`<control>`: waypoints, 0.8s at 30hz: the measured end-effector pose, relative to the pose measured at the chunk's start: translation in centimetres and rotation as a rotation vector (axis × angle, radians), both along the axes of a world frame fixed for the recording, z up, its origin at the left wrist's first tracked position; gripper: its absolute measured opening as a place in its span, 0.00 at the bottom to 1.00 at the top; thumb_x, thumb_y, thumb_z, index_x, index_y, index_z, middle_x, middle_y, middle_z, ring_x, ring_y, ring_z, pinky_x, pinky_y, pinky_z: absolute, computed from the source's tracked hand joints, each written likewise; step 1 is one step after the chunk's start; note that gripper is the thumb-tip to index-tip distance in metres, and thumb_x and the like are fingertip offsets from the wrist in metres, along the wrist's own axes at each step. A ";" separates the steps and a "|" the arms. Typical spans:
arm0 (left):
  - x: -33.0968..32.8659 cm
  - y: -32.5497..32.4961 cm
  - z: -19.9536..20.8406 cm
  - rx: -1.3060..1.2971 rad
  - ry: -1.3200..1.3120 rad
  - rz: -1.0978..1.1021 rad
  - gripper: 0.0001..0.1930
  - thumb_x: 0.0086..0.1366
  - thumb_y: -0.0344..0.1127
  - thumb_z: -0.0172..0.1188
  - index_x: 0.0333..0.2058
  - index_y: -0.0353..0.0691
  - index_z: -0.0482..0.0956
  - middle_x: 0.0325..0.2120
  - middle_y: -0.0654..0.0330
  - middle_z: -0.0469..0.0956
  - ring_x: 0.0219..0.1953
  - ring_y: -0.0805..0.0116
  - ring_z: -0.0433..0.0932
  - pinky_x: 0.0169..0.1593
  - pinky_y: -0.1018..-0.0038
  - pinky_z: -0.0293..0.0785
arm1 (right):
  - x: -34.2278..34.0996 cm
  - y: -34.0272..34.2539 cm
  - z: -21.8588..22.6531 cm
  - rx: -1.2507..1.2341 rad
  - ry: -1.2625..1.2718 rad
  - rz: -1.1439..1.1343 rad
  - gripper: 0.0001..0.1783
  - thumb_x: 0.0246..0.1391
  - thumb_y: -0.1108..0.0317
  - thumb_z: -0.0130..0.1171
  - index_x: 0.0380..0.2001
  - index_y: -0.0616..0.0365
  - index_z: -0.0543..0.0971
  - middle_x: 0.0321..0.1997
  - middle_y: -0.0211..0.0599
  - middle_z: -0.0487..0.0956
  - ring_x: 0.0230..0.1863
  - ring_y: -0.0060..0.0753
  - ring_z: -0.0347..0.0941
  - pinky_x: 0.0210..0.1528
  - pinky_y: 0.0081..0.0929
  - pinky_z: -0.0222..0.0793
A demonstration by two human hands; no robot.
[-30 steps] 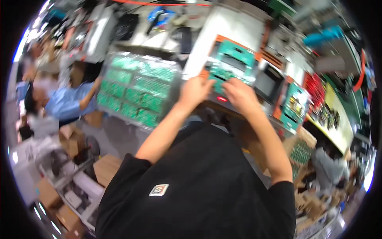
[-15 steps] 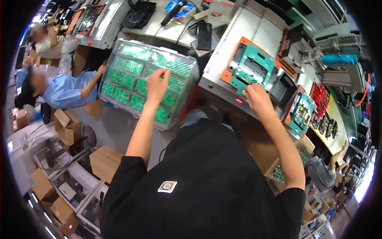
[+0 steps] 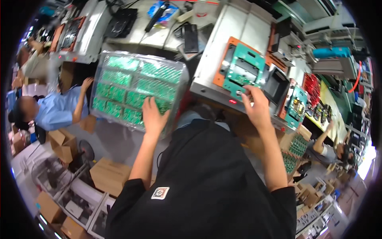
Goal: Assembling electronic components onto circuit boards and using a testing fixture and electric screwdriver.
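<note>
On my left stands a clear plastic tray (image 3: 181,75) with several compartments of green circuit boards (image 3: 113,81). My left hand (image 3: 154,117) is over its near right compartments, fingers spread and tips at the boards; whether they touch one I cannot tell. To the right, a teal fixture plate (image 3: 240,88) lies on an orange frame (image 3: 218,75) on the machine's white bed. A small green board (image 3: 238,78) sits in the plate's near part. My right hand (image 3: 258,106) is at the plate's near right corner, thumb apart from the fingers, nothing visible between them.
A black bin (image 3: 276,87) and a second teal fixture (image 3: 296,105) stand right of the plate. Behind the tray, a dark phone-like device (image 3: 190,38) lies on the bench (image 3: 167,30). A person in blue (image 3: 59,107) reaches to the tray's left edge. Cardboard boxes (image 3: 109,175) stand on the lower left.
My left hand has come down from above the tray to its boards, and its fingers have spread. My right thumb has parted from the fingers. The whole view has shifted slightly.
</note>
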State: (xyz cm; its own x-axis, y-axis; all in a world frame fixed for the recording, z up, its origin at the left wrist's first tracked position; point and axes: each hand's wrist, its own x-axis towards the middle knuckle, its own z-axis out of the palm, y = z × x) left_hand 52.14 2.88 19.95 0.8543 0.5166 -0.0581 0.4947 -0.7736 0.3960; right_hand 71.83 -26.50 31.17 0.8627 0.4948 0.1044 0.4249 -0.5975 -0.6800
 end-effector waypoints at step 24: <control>14.8 -5.5 8.8 -0.599 -0.482 -0.547 0.22 0.57 0.24 0.59 0.52 0.35 0.72 0.55 0.49 0.70 0.59 0.49 0.68 0.59 0.63 0.68 | 4.1 2.0 -0.7 -0.144 -0.222 0.035 0.33 0.47 0.72 0.65 0.59 0.54 0.70 0.53 0.41 0.75 0.53 0.46 0.70 0.54 0.37 0.68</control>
State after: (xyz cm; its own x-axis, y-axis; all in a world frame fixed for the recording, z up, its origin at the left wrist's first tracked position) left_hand 66.95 -2.59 28.79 0.9704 0.0355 0.2390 -0.1978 -0.4514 0.8701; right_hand 75.92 -24.46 30.48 0.8087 0.5473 0.2155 0.5763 -0.6638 -0.4767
